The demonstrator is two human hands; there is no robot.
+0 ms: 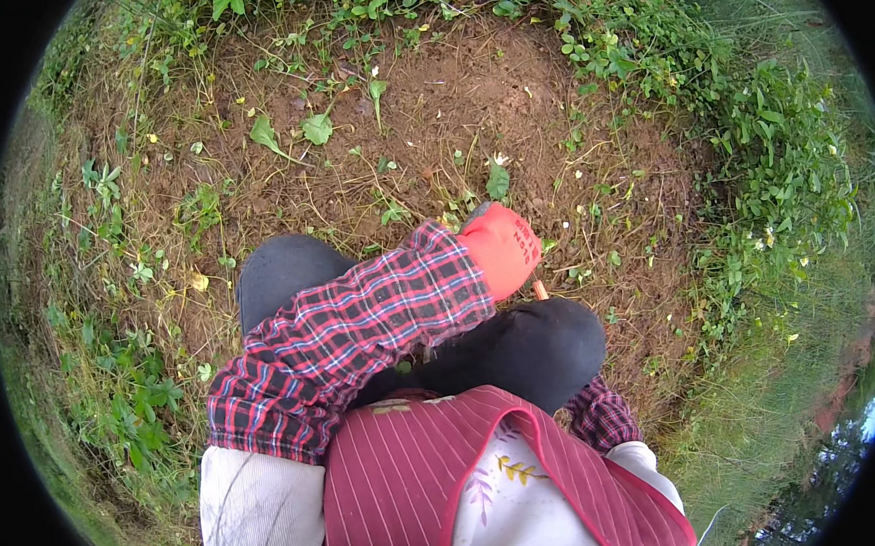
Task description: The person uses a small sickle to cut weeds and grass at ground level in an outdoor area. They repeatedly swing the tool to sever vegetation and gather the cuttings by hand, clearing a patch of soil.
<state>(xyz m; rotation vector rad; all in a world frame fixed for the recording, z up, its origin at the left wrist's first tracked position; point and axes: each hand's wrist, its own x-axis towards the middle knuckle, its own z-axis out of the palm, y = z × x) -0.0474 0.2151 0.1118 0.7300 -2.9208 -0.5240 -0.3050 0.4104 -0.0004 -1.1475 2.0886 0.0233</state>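
Note:
My left hand [502, 252], in an orange work glove with printed writing and a grey part at its edge, is low over the soil between and ahead of my knees. Its back faces up and its fingers are hidden, so its grip does not show. Close by, a short orange-brown piece [540, 290], perhaps a handle, sticks out between the glove and my right knee. My right hand is out of view; only its plaid sleeve [605, 416] shows beside that knee. Before me lies brown soil [488, 88] with dry stalks, small weeds and loose green leaves [318, 128].
Dense green weeds [768, 119] border the soil at the right and the top. More leafy plants [146, 403] grow at the left. My dark-trousered knees [550, 341] are bent close to my arms, and a maroon striped apron [395, 480] covers my front.

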